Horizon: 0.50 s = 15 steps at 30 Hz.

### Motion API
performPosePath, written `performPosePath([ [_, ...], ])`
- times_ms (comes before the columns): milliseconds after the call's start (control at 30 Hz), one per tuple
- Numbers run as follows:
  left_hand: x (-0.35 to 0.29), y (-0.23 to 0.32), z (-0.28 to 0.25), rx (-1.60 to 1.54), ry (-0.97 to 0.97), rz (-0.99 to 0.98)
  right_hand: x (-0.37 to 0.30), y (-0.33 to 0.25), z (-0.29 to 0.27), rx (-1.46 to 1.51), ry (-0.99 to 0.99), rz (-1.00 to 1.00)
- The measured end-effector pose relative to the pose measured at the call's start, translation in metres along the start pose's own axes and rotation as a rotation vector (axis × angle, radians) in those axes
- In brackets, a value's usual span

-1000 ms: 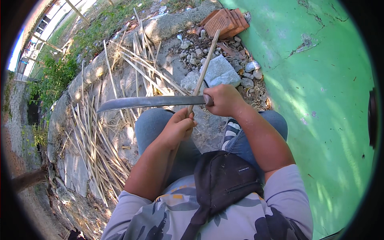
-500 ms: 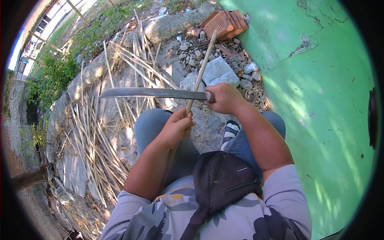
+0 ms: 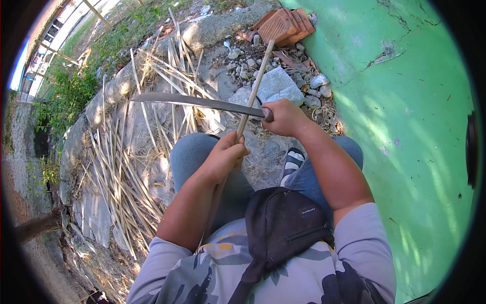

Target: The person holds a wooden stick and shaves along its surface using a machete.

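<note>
My right hand (image 3: 286,117) is closed round the handle of a machete (image 3: 190,100), whose long, dark blade points left. Close to the handle, the blade crosses a thin, pale wooden strip (image 3: 260,73) and appears to touch it. Below that crossing, my left hand (image 3: 225,155) is wrapped round the strip. The strip slants up and away from me, and its lower part runs back along my left forearm. Both hands are above and between my bent knees.
Many pale strips (image 3: 119,187) lie heaped on the ground to the left. Ahead are a large grey stone (image 3: 278,86), rubble and stacked orange roof tiles (image 3: 286,26). A cracked green concrete surface (image 3: 405,152) spans the right. A black bag (image 3: 286,225) rests against my front.
The machete's blade has tilted, its handle end a little lower and its tip raised slightly. My left hand has shifted slightly and still grips the strip.
</note>
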<state>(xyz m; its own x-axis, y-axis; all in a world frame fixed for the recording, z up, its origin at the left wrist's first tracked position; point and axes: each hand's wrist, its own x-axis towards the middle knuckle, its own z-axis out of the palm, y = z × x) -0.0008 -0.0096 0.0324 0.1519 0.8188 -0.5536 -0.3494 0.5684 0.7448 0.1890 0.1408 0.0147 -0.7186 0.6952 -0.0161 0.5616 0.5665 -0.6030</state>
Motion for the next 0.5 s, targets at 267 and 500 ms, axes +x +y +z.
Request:
performPosePath([
  [267, -0.002, 0.0, 0.0, -0.025, -0.036, -0.02, 0.004, 0.001, -0.005, -0.087, 0.042, -0.022],
  [500, -0.002, -0.002, -0.004, -0.071, -0.068, -0.02, -0.002, -0.015, 0.003, -0.116, 0.024, -0.076],
])
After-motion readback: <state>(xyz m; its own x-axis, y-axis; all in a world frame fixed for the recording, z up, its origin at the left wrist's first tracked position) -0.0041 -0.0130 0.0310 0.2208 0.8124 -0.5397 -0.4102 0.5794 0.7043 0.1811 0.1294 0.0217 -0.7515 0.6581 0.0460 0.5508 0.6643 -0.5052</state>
